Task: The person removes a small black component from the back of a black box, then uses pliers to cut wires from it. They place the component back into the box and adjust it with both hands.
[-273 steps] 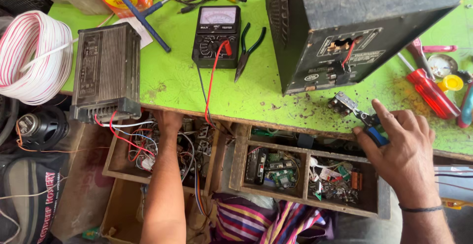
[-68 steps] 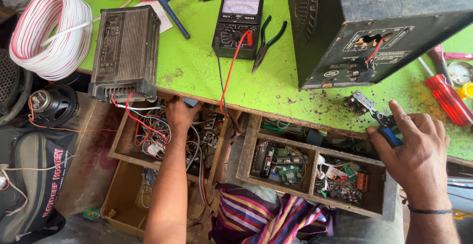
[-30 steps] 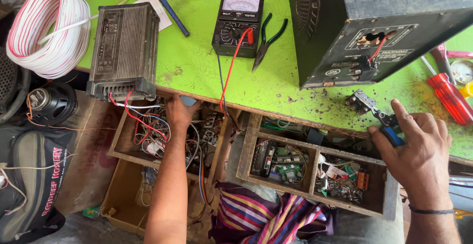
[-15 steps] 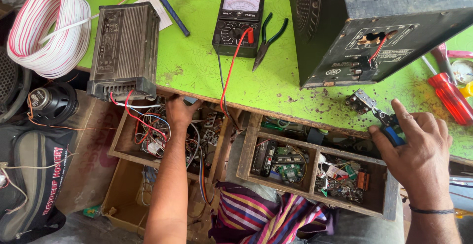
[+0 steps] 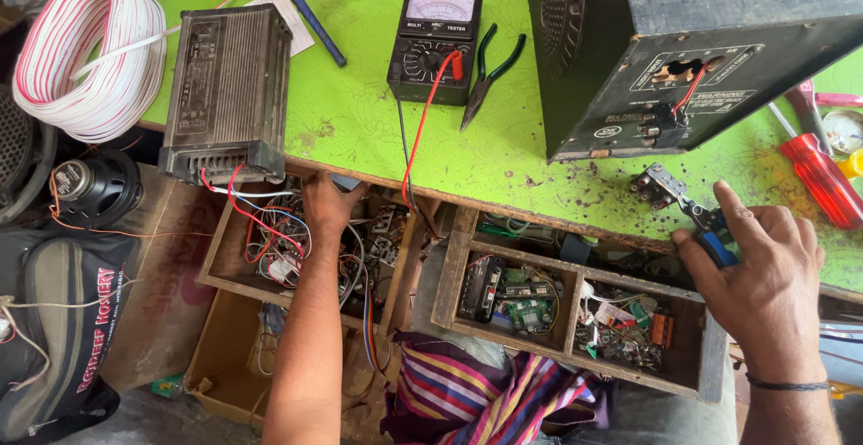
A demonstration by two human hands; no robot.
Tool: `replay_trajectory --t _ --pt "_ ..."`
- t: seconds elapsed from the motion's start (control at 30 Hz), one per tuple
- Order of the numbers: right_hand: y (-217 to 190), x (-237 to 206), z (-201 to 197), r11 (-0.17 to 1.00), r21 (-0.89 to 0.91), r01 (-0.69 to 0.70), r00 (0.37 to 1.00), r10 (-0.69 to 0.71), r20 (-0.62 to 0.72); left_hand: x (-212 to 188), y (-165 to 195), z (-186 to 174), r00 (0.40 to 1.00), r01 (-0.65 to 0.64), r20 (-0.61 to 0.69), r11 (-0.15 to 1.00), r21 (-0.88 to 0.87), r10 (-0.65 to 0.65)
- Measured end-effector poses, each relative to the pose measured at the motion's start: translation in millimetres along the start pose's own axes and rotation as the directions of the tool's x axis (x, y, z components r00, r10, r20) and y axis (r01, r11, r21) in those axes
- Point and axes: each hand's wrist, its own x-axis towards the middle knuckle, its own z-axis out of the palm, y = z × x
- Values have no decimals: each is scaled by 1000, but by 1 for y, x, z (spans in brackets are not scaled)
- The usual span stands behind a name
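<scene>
Little has moved: my left hand (image 5: 328, 207) still rests curled among drawer wires (image 5: 270, 247) at 9 o'clock, my right hand (image 5: 764, 270) still grips blue-handled pliers (image 5: 710, 229) pinching a small switch (image 5: 654, 184) at 3 o'clock, which may slip.

Electronics repair workshop: multimeter (image 5: 434, 45), pliers (image 5: 485, 75), drawers of circuit boards (image 5: 526, 297).

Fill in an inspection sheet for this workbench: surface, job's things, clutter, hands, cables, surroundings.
Surface: green bench top, stained and speckled with debris.
Job's things: blue-handled pliers clamping a small switch part; open left drawer full of wires.
Clutter: multimeter, black speaker box, grey amplifier, red screwdriver.
Hands: right hand has its grip on the pliers; left hand reaches into the drawer.
Cables: red-white wire coil.
Surroundings: loose speaker, bag.
</scene>
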Motion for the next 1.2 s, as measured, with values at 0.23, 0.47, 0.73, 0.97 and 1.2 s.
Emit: replay_trajectory --t 0.23,0.47,0.73,0.97,1.2 --pt "0 -1 0 1000 6 -1 1000 1 -8 -2 1 -1 998 -36 -42 999 -9 36" --pt "-1 -2 1 1000 29 6 1000 -6 -28 0 0 1 989 90 126 994 -55 -83" --pt "-1 -1 0 1000 12 -4 1000 4 -14 2 2 -1 999 35 7 999 -21 -35" --pt "-1 -1 0 1000 12 1 1000 0 -20 0 0 2 1000 -10 -21 999 -47 9" --pt "0 -2 1 1000 20 6 1000 -5 -25 -3 -6 6 997 -79 -12 990 -115 78"
